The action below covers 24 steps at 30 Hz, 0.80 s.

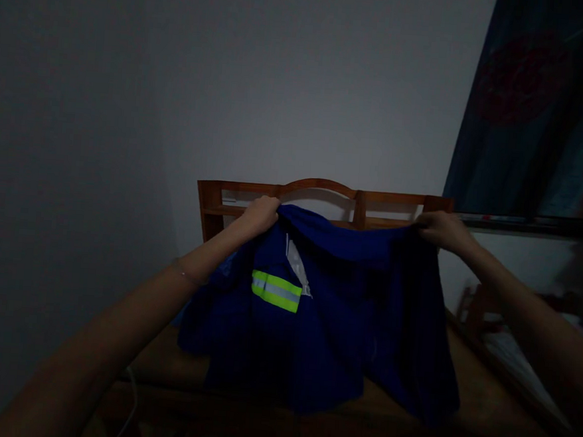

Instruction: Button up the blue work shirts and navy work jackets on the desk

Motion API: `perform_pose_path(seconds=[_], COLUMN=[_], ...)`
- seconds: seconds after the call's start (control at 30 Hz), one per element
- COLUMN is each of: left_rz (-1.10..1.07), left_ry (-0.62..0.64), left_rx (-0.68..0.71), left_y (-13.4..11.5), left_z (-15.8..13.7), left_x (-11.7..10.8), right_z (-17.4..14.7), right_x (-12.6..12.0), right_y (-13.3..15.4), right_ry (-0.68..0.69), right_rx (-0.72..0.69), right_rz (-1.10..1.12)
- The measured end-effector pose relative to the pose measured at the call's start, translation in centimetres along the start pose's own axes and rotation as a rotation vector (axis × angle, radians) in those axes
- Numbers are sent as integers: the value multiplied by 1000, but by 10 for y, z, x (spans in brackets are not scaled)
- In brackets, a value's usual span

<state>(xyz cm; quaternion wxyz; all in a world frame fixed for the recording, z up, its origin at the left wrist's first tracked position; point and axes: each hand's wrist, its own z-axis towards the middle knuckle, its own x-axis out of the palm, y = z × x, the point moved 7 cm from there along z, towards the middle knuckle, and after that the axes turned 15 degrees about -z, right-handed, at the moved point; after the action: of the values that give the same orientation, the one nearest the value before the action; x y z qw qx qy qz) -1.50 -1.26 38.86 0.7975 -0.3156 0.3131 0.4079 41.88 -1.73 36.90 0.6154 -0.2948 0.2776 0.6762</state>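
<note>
A dark blue work jacket (pixel 333 334) hangs spread between my two hands in the middle of the view. My left hand (pixel 262 214) is closed on its upper edge at the left. At the upper right, my right hand (pixel 440 230) grips the cloth with the fingers wrapped over it. A yellow-green and silver reflective strip (pixel 276 291) crosses the left front. Beside the strip a pale grey patch of lining shows at the opening. The lower folds drop over the wooden surface, and the dim light hides much of their detail.
Behind the jacket stands a wooden shelf-like headboard (pixel 318 183) against a pale wall (pixel 301 79). A wooden surface (pixel 479 385) lies below. At the upper right is a dark window (pixel 533 115) with a red round decoration. A white cable (pixel 132 400) hangs at the lower left.
</note>
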Motion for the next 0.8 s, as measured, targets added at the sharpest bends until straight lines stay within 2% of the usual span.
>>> perform_pose_path(seconds=[0.07,0.13,0.23,0.33,0.43,0.53,0.6,0.67,0.73,0.8], left_rz=[-22,-97,-249,-321,-336,-262,-120,41,141,119], left_ry=[-15,-2,59,102,214,426,501,451,310,149], left_rx=[36,30,-4,56,133,188,157,26,-136,-201], left_y=[-7,-16,-37,-69,-94,-94,-74,-42,-10,9], left_z=[4,10,14,11,-1,-14,-20,-18,-12,-4], left_x=[1,4,13,19,20,23,22,17,6,-6], right_z=[-19,-42,-74,-87,-86,-75,-63,-47,-28,-6], right_x=[28,52,61,57,67,81,76,61,38,13], right_y=[22,61,135,197,232,225,207,183,157,136], right_ry=[115,259,309,225,257,343,313,252,160,89], right_rx=[-84,-247,-430,-447,-429,-336,-267,-170,-36,85], right_rz=[23,106,306,431,347,167,117,46,-88,-218])
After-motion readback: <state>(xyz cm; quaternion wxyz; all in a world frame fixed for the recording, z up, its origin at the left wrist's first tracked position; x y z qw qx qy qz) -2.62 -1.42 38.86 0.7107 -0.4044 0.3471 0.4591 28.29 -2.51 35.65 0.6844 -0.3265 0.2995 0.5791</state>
